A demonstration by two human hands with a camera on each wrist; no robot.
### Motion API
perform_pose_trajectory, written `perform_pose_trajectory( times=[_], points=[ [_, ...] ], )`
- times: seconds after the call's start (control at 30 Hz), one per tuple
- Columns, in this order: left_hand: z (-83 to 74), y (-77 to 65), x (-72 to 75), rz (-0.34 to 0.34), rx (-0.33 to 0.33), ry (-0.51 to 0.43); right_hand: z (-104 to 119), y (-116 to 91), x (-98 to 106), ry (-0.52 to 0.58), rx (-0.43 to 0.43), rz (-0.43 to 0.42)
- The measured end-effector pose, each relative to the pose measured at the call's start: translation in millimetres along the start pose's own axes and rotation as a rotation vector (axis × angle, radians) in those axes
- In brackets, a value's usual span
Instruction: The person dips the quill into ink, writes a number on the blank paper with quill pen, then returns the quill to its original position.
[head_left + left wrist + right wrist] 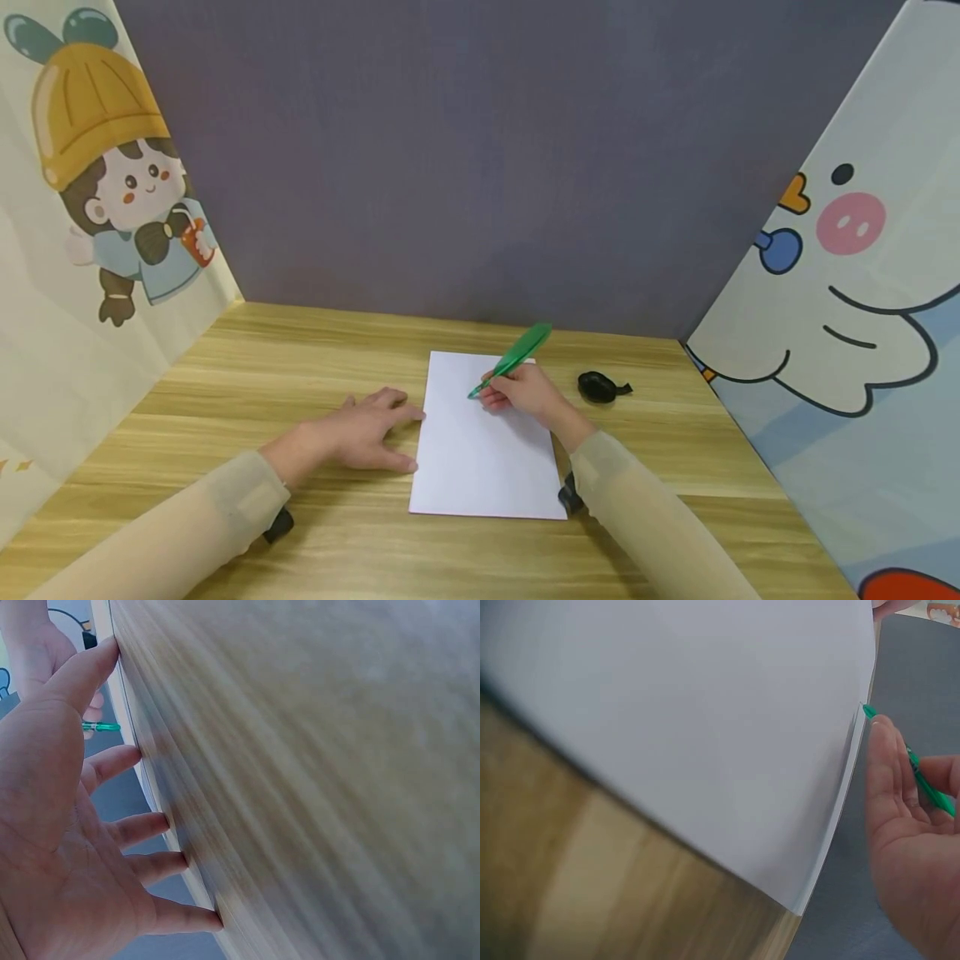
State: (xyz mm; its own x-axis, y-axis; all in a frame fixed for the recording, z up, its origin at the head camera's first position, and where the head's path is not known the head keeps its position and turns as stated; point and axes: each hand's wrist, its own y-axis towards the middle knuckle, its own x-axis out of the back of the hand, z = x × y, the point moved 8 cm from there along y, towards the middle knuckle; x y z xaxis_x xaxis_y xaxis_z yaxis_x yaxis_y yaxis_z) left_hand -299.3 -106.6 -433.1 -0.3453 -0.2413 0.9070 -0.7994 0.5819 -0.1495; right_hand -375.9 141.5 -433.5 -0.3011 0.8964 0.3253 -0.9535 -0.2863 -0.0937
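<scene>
A white sheet of paper (487, 471) lies on the wooden table in front of me. My right hand (531, 392) pinches a green feather-shaped pen (522, 348) over the paper's upper half. The pen slants, feather end up to the right, its point (867, 710) right at the sheet in the right wrist view. To the left of the paper, my left hand (367, 435) rests on the table with spread fingers. Its thumb and a fingertip reach the sheet's left edge. In the left wrist view the fingertips (204, 919) press on the tabletop. I see no marks on the paper.
A small round black object (597, 387) with a short tab lies right of the paper. Behind the wooden table (315, 342) stands a dark grey panel (465, 167). Cartoon-printed walls flank it on the left (45, 367) and right (885, 467).
</scene>
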Motion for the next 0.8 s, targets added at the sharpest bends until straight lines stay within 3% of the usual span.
perform_pose_trajectory(
  times=[0.8],
  points=[
    [1.3, 0.0, 0.3, -0.006, 0.000, 0.001, -5.5, -5.0, -6.6, 0.031, -0.029, 0.060]
  ],
)
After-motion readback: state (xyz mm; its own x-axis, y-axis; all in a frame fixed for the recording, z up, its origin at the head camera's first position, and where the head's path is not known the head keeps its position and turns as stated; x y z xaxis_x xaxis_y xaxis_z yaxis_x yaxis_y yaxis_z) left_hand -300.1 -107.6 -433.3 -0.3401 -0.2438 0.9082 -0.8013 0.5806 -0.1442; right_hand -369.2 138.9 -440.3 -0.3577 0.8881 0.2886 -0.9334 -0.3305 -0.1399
